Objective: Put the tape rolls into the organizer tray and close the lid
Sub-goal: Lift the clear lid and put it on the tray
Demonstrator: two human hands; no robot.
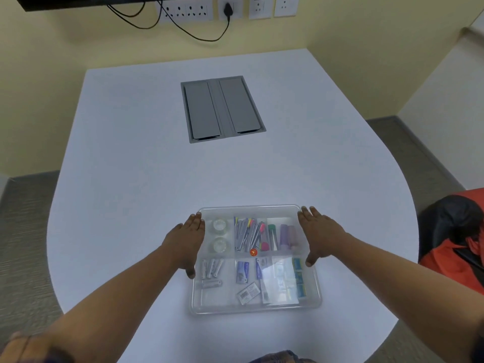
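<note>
Between flat, open hands, left (189,239) and right (317,235), touching tray (255,309) sides; rolls (219,235) in far-left compartment beside left hand, under lid (251,209).

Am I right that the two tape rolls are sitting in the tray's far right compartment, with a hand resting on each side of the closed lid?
Not quite: the head view shows the two tape rolls in the far left compartment of the organizer tray, beside the left hand. The rest holds: the right hand rests on the opposite side, and the clear lid is on.

Rounded white table (131,179) with grey cable hatch (222,108), yellow walls (366,27), wall sockets (188,11), grey carpet (23,218)
</note>
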